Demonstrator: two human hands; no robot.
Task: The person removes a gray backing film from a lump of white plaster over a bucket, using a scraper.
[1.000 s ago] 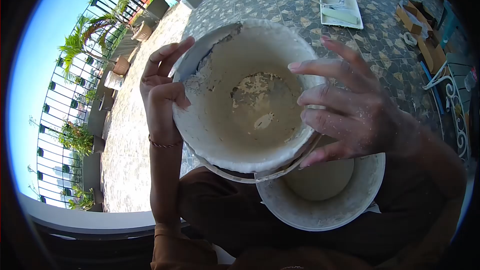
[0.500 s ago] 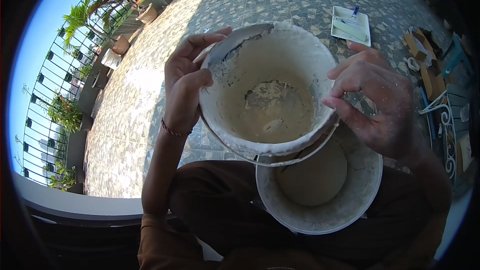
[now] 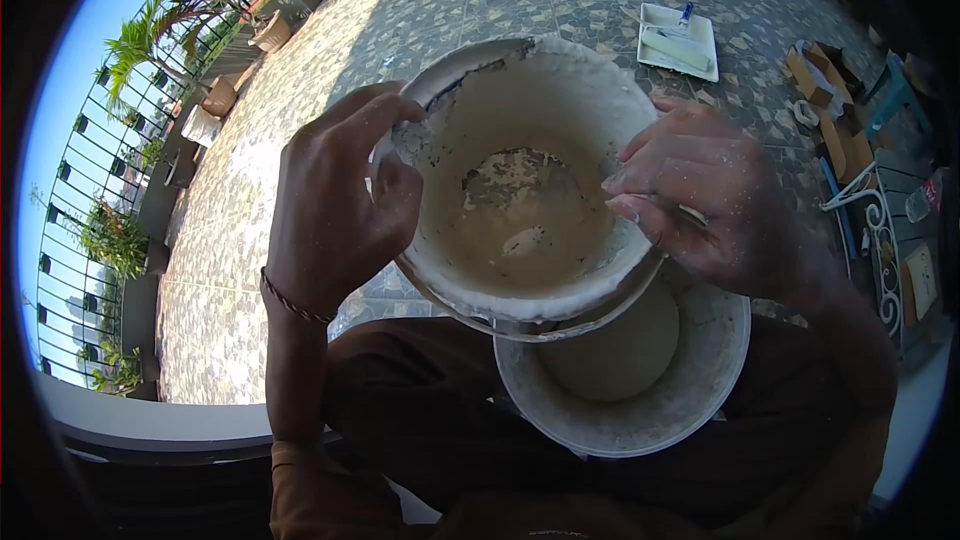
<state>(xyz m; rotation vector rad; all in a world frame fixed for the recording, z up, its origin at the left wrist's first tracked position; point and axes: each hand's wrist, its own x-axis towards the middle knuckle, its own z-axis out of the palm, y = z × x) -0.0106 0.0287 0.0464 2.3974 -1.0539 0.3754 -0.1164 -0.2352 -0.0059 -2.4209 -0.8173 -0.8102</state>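
Observation:
A bucket (image 3: 430, 258) crusted with whitish dried coating is held up in front of me, tilted so its inside shows. Flaky residue and a beige layer cover its bottom, and a bare grey patch shows along the upper-left rim. My left hand (image 3: 345, 180) is closed on the left rim, thumb and fingers pinching the edge. On the right, my right hand (image 3: 695, 190) grips the rim with bent fingers and thumb; its exact contact is partly hidden. A thin handle hangs at the front. Below, a second bucket (image 3: 620, 430) stands between my legs, holding beige-grey material.
A white paint tray (image 3: 678, 18) with a roller lies on the tiled floor (image 3: 480, 0) ahead. Cardboard boxes (image 3: 845, 135), a teal stool (image 3: 890, 90) and white scrolled metalwork (image 3: 885, 250) stand at right. Potted plants (image 3: 270, 35) line the railing at left.
My left hand has turned and shifted along the left rim, its back now facing me more. The held bucket sits slightly further left and lower; my right hand stays at its right rim.

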